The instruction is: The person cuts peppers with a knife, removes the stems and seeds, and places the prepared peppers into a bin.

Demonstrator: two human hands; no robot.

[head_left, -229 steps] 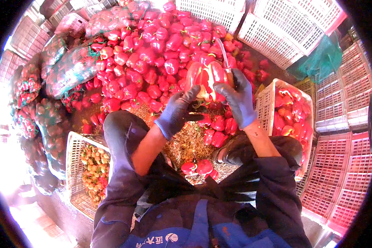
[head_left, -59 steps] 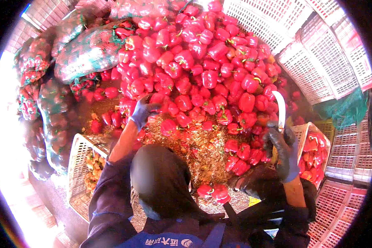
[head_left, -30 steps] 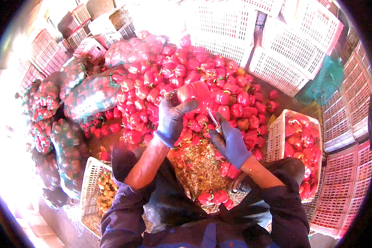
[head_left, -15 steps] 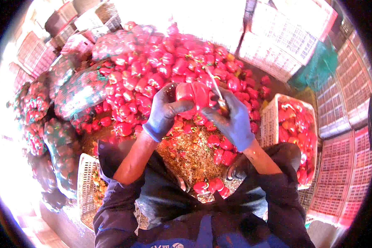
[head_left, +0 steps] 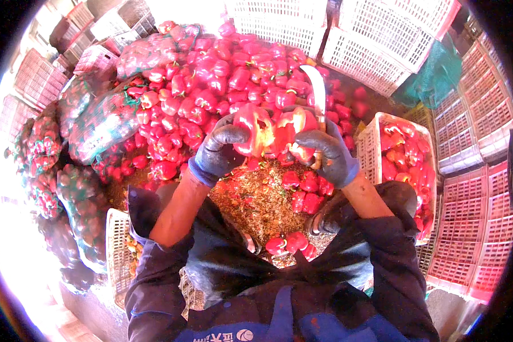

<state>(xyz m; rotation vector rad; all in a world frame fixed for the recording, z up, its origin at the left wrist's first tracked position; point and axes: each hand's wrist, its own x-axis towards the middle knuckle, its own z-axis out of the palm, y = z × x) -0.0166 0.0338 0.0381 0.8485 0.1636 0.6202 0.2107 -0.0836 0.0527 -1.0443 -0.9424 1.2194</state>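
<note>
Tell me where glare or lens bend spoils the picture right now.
Head view: white glare swallows the left edge and top centre; head view: the fisheye bows the crates at right; head view: knife and opened pepper stay readable.

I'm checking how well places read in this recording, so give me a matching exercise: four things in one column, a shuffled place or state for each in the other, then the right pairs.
Things:
1. Curved knife
2. Opened red pepper
3. Mesh sacks
4. Green netting

Places or states:
A. Heaped on the left side of the view
B. At upper right, beside pale crates
C. In the right hand, blade pointing up
D. Held by both hands, pale inside showing

Pairs: 1-C, 2-D, 3-A, 4-B
</note>
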